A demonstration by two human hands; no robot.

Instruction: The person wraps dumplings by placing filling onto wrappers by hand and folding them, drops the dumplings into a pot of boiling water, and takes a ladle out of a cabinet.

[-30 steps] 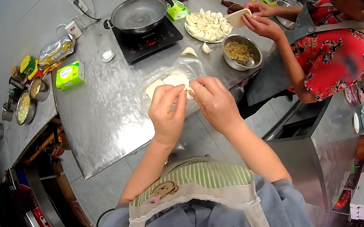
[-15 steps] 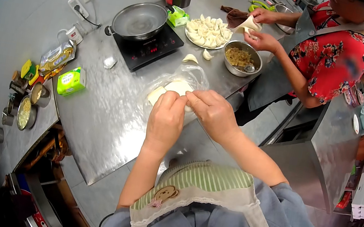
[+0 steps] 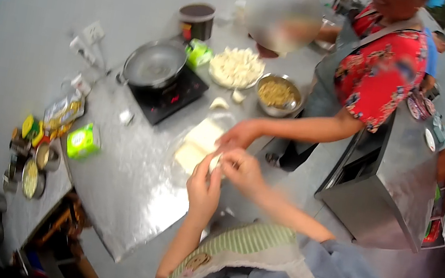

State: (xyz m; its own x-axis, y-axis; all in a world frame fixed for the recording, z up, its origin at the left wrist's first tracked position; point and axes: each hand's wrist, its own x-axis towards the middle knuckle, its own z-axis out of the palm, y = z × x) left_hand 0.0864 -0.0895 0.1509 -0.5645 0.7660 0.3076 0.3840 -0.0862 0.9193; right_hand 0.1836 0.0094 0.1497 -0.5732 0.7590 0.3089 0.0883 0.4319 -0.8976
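Low in the middle, my left hand (image 3: 204, 186) and my right hand (image 3: 243, 171) are closed together on a small pale dumpling (image 3: 214, 164). Just beyond them, flat dough wrappers (image 3: 198, 144) lie on a clear plastic bag. A co-worker's hand (image 3: 239, 135) reaches in over the wrappers, close above my fingers. Two loose dumplings (image 3: 219, 103) rest on the steel table (image 3: 108, 190), near a heaped plate of dumplings (image 3: 237, 66) and a steel bowl of filling (image 3: 278, 95). The picture is blurred.
A pan (image 3: 155, 64) sits on a black induction cooker (image 3: 173, 98). At the left are a green tissue packet (image 3: 82, 141) and small bowls (image 3: 33, 178). The co-worker in red (image 3: 378, 68) stands at the right, with a large round blurred object (image 3: 283, 19) in the other hand.
The co-worker has come closer, one hand now over the wrappers, the other with the large round object instead of dough. The view has tilted and shifted. My hands are still together at the dumpling.
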